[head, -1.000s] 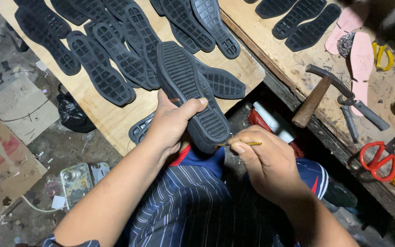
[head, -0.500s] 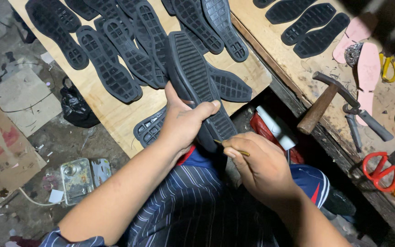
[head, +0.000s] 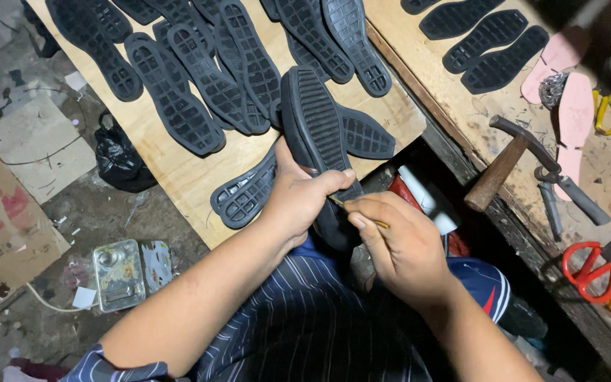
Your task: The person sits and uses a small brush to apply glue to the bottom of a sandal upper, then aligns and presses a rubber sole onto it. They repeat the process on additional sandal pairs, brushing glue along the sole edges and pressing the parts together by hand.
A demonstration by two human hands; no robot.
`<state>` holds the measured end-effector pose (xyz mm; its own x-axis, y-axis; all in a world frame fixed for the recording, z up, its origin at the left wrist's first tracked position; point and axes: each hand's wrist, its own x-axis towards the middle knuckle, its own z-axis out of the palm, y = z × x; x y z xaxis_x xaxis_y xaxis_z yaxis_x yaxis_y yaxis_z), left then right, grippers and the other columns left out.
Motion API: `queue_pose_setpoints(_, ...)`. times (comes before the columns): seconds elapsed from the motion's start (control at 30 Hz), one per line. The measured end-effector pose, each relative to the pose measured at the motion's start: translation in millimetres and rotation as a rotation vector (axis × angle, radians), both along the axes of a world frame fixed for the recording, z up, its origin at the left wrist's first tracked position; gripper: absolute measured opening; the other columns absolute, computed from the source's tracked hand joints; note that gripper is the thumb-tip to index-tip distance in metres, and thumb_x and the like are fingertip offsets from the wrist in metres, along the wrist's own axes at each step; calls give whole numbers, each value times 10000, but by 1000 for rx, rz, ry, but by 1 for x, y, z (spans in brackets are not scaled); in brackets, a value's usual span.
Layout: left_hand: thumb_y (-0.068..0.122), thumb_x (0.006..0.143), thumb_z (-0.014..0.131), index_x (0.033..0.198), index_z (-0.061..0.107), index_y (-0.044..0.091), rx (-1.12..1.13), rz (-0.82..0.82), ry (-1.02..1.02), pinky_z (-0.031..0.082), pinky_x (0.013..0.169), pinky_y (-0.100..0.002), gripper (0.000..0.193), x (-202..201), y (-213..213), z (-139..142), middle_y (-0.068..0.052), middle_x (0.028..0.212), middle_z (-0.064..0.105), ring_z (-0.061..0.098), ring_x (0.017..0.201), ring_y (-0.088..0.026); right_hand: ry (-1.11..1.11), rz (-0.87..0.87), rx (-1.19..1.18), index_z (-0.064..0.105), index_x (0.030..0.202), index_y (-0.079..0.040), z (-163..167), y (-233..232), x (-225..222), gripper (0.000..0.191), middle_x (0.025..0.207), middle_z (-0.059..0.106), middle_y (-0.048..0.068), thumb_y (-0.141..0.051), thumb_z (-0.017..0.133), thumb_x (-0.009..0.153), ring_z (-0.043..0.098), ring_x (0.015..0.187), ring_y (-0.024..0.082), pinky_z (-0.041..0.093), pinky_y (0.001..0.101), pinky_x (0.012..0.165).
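Near the middle of the frame the left hand (head: 298,201) is wrapped around the lower part of a black rubber shoe sole (head: 314,124), thumb across its ribbed tread, holding it tilted up so that its toe points toward the top of the frame. Just to the right, the right hand (head: 401,247) is closed in a pinch on a thin, yellowish stick-like tool (head: 351,210), whose tip meets the sole's edge beside the left thumb; what kind of tool it is cannot be told. Both hands hover over the person's lap, which is clad in dark striped cloth (head: 305,325). Behind the held sole, a light wooden board (head: 178,170) carries many more black soles (head: 178,106) laid tread up in overlapping rows across the upper left and upper middle. At the right runs a worn wooden desk (head: 503,106) with a few further soles near the top, two pink insole shapes (head: 574,113), a hammer (head: 507,159) with a wooden handle, dark pliers (head: 560,194) touching it, and red-handled scissors (head: 592,262) at the lower right. On the dirty floor (head: 44,297) at lower left sit a small metal tin (head: 118,274) and flattened cardboard (head: 8,233).
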<state>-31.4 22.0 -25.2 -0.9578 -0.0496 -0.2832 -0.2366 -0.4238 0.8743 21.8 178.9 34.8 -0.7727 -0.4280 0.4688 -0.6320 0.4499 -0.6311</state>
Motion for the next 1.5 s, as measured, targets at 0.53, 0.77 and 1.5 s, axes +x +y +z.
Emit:
queue_pose_setpoints(0.53,267,705,920,1419,329,-23,-722,-120,351,493,994,-402,971,21,-12,0,-192,1247,536,569,1164,-283,-30,-40,-24,666,1094,21,2,4,1,124,1084,728,150,-13,652,976,728,967,267,579,330,871)
queue_pose_setpoints(0.77,313,705,882,1497,272,1,-662,-173,316,496,1019,-402,1047,24,-13,-6,-211,1337,491,561,1211,-320,24,-20,52,667,1043,10,6,4,3,87,1038,734,140,-6,657,958,733,937,277,579,344,853)
queue_pose_setpoints(1.5,32,738,732,1428,383,31,192,-324,211,505,1006,-408,773,29,-19,-2,-128,1216,603,614,1115,-230,83,-236,-23,664,1067,-16,5,8,23,129,1011,704,160,-15,658,938,714,891,293,576,355,810)
